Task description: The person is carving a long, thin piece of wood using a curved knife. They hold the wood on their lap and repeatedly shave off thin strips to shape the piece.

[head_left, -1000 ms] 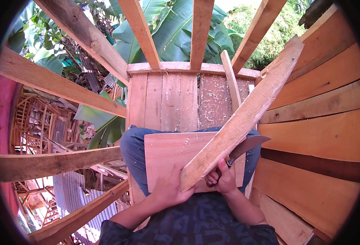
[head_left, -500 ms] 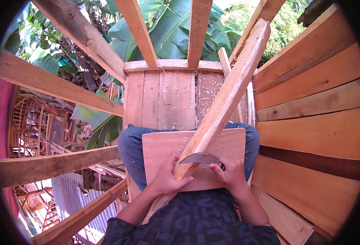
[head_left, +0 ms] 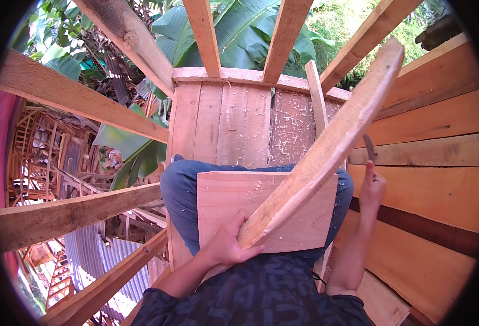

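Note:
A long, roughly hewn wooden beam (head_left: 326,149) rises diagonally from my lap toward the upper right. My left hand (head_left: 229,243) is closed around its lower end. Off to the right of the beam, my right hand (head_left: 373,185) is raised in a fist around a curved knife (head_left: 369,147), its dark blade pointing up and apart from the wood. The knife's handle is mostly hidden by my fingers. Beneath the beam, a flat wooden board (head_left: 217,201) lies across my crossed legs, with a few pale shavings on it.
Wood shavings (head_left: 293,122) litter the plank floor (head_left: 204,122) ahead. A plank wall (head_left: 424,179) stands close on the right. Spaced wooden rails (head_left: 82,108) run along the left and front, with banana leaves (head_left: 234,38) beyond. A narrow slat (head_left: 316,98) leans at the front.
My right hand has moved the knife off the beam, up and to the right. The beam's far end has swung rightward, while my left hand still grips its lower end.

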The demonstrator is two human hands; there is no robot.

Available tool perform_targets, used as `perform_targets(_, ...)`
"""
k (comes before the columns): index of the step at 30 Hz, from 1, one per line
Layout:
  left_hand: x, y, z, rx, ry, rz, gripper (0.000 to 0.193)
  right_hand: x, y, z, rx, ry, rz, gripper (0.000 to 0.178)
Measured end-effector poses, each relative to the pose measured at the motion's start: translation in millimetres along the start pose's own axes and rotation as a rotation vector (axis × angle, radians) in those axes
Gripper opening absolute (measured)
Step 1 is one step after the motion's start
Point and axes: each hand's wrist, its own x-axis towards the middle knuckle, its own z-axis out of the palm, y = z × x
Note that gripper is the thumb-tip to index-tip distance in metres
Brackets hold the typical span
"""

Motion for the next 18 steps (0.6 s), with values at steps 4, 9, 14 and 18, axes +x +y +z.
perform_targets(4, -0.5, -1.3, 4.0, 0.050, 0.022, 0.013, 0.051, 0.4, 3.4, -31.3, -0.003, 0.030, -0.071, 0.069)
perform_targets(9, 8.8, 6.3, 6.2, 0.054, 0.115, -0.080, 0.054, -97.4, -53.7, -7.7, 0.027, -0.308, -0.202, 0.071)
perform_targets(14, 8.3, 5.9, 6.7, 0.022, 0.134, -0.074, 0.056, -123.7, -57.2, 27.5, -0.243, -0.410, -0.377, 0.065)
perform_targets(18, 11.6, 5.1, 7.7, 0.063, 0.172, -0.064, 0.056, -85.9, -46.8, 39.4, -0.280, -0.235, -0.521, 0.071)
